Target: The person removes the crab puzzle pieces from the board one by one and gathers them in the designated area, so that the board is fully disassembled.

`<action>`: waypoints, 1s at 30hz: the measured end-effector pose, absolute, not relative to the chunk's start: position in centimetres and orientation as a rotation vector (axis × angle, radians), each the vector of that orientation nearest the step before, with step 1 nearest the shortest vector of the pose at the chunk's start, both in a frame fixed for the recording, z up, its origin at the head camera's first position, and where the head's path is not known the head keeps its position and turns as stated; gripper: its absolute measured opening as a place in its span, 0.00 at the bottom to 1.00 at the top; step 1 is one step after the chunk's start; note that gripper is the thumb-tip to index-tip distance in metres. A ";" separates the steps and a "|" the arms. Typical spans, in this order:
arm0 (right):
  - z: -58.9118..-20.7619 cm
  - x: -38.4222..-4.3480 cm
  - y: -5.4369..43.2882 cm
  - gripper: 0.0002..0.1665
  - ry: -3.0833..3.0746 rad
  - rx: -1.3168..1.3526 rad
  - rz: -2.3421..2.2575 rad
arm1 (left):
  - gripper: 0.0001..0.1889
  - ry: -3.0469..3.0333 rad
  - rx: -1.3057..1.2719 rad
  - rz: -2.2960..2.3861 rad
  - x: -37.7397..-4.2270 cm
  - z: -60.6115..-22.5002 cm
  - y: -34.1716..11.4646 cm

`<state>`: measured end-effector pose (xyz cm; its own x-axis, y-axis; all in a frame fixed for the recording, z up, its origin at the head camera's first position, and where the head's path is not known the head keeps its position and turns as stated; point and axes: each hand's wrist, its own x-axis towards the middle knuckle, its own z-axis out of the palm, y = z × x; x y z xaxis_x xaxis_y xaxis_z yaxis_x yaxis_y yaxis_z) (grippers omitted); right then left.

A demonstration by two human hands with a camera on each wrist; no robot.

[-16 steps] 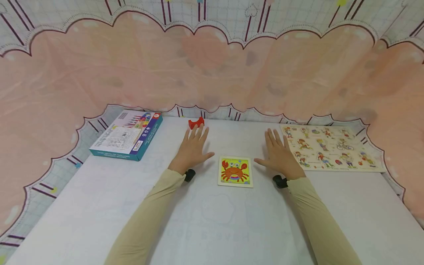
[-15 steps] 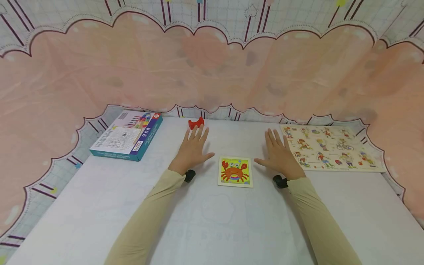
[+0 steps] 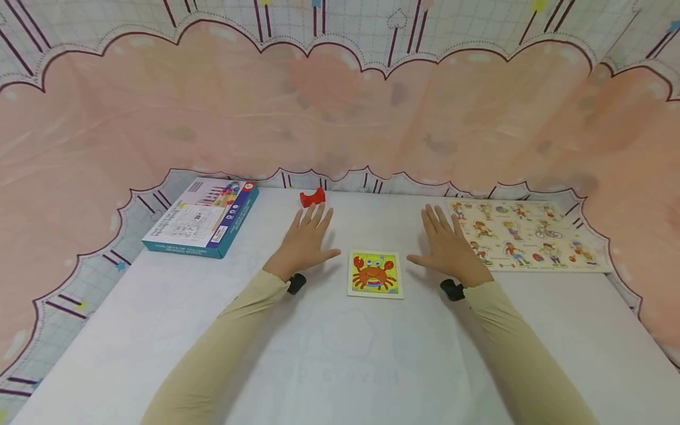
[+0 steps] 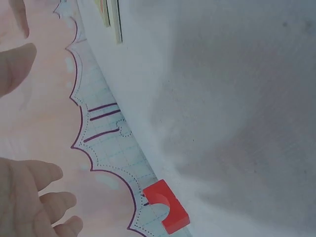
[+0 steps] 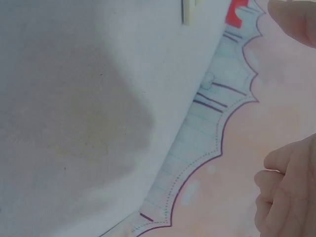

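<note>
Between my two hands a small square crab puzzle point(image 3: 375, 274) lies on the white table, its red crab on a yellow ground within a pale frame. My left hand point(image 3: 304, 243) is to its left, fingers straight and spread, thumb toward the puzzle, holding nothing. On the other side my right hand point(image 3: 448, 251) has straight fingers and a thumb toward the puzzle, also holding nothing. A red block point(image 3: 312, 197) with curved cut-outs sits just beyond the left fingertips; it appears in the left wrist view as a notched red block point(image 4: 168, 206) near the table's far edge.
At the back left lies a flat teal and white box point(image 3: 202, 217) with a printed label. A board with pictures of children point(image 3: 526, 236) lies at the back right, beside the right fingers. Patterned pink cloth point(image 3: 340, 112) hangs behind the table point(image 3: 345, 378).
The head view has shifted slightly, so everything sits a little further left in it. Both forearms have swung slightly outward; the hands remain spread beside the puzzle.
</note>
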<state>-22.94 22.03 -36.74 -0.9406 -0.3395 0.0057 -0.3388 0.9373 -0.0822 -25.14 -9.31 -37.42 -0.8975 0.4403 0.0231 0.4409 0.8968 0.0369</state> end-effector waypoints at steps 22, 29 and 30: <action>-38.0 -21.4 21.4 0.66 2.994 -0.730 -0.142 | 0.46 -3.029 -0.954 -0.415 -23.7 -37.7 -8.1; -38.4 -20.3 20.6 0.65 2.939 -0.911 -0.092 | 0.43 -3.123 -0.955 -0.622 -24.4 -38.6 -8.0; -38.5 -20.2 20.5 0.65 2.927 -0.919 -0.082 | 0.42 -3.135 -0.954 -0.645 -24.6 -38.7 -7.9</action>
<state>-20.20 20.53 -38.49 -0.8183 -0.5724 -0.0531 -0.5685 0.8195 -0.0729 -24.57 -7.92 -38.73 -0.8188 0.5691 -0.0752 0.4931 0.7644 0.4154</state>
